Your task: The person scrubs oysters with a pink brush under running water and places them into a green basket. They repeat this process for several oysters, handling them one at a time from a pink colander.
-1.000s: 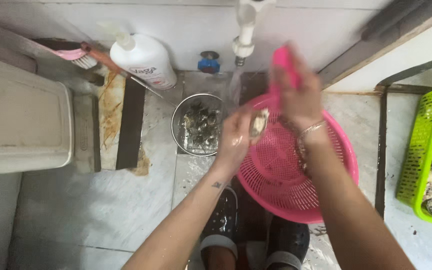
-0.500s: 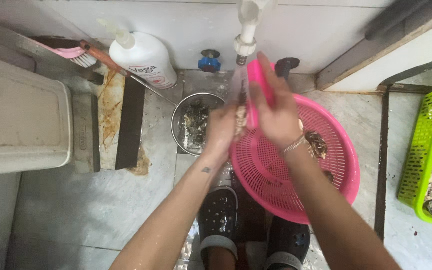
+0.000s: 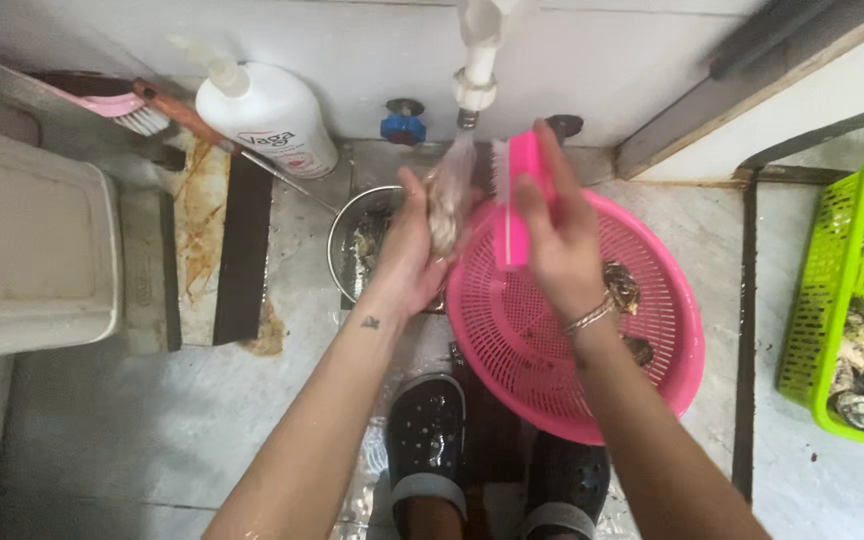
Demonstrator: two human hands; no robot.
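Our left grip [image 3: 414, 250] is closed around an oyster [image 3: 444, 205] at upper centre of the frame, held under the tap [image 3: 476, 60]. Our right grip [image 3: 557, 235] is wrapped around a pink brush [image 3: 519, 195], bristles just beside the oyster. Below them sits a pink colander [image 3: 572, 330] with oysters inside; a metal bowl [image 3: 357, 245] lies left of it, a green basket [image 3: 852, 300] at far right.

Bare forearms with no sleeves, left hand [image 3: 407, 255] with a small dark tattoo mark just above the wrist, right hand [image 3: 557, 240] with a thin silver bangle at the wrist, black perforated clogs on both feet at the bottom centre of the frame.
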